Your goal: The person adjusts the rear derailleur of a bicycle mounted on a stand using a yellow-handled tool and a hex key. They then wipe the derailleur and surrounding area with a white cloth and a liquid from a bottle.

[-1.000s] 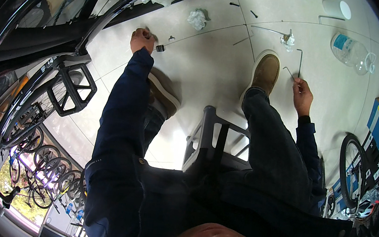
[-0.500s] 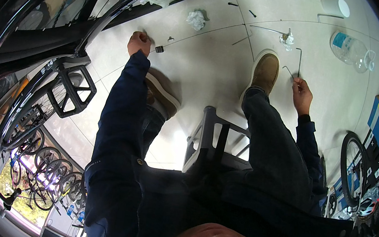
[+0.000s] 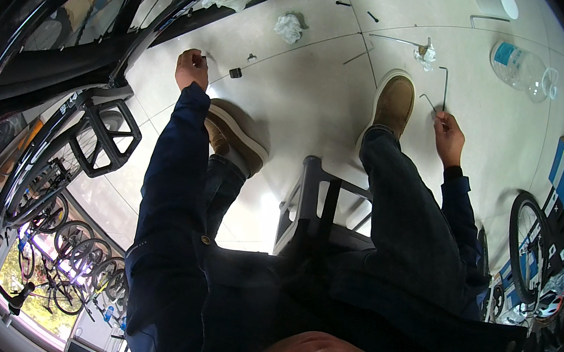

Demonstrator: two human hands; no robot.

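Observation:
My left hand point(image 3: 191, 70) hovers over the tiled floor beside the bicycle, its fingers pinched. A small dark piece point(image 3: 203, 58) shows at the fingertips, too small to name. A small black block point(image 3: 235, 72) lies on the floor to that hand's right, with a tiny metal part point(image 3: 252, 57) just beyond. On the other side, my right hand point(image 3: 448, 139) is closed around two hex keys: a longer L-shaped hex key point(image 3: 445, 90) and a shorter hex key point(image 3: 427, 102) stick out past its fingers.
A black bicycle with a pedal point(image 3: 105, 137) stands at my left. On the floor lie crumpled tissue point(image 3: 289, 28), two dark bolts point(image 3: 372, 17), another hex key point(image 3: 490, 18), a long thin tool point(image 3: 396, 39) and a clear plastic bottle point(image 3: 521, 67). A grey stool point(image 3: 309, 186) is beneath me.
My left hand has drawn back slightly to the left, and a small dark piece now shows at its fingertips. The right hand has stayed nearly still with the hex keys.

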